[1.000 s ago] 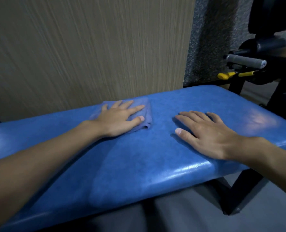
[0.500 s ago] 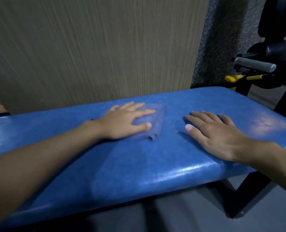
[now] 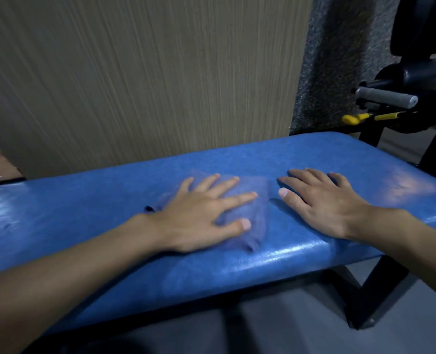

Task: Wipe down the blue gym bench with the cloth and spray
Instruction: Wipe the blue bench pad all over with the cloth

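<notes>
Your left hand (image 3: 201, 215) lies palm down on the cloth (image 3: 260, 200). All 5 fingers are straight and spread, and none curls or pinches the fabric. The palm and fingers cover the cloth's left and middle parts, and the thumb lies along its near side.

The cloth is blue-violet and lies flat on top of the bench (image 3: 84, 226), about midway along the visible pad. Its outline is blurred. Its near right corner is bunched into a small fold close to the pad's near edge.

Your right hand (image 3: 321, 203) rests palm down on the bare pad, just right of the cloth. Its fingers are straight, slightly apart and point far-left. The thumb tip sits just beside the cloth's right edge, with a narrow strip of pad between them. This hand holds nothing.

The pad is glossy blue, with a pale sheen on its right end and highlights along its near edge. A black frame (image 3: 380, 290) carries it at the right, standing on a grey floor (image 3: 416, 315).

Behind the bench stands a beige streaked wall panel (image 3: 148, 72). At the far right, dark gym equipment shows 1 grey handle (image 3: 385, 97) with a yellow part (image 3: 350, 119) just below it, both well apart from your hands.
</notes>
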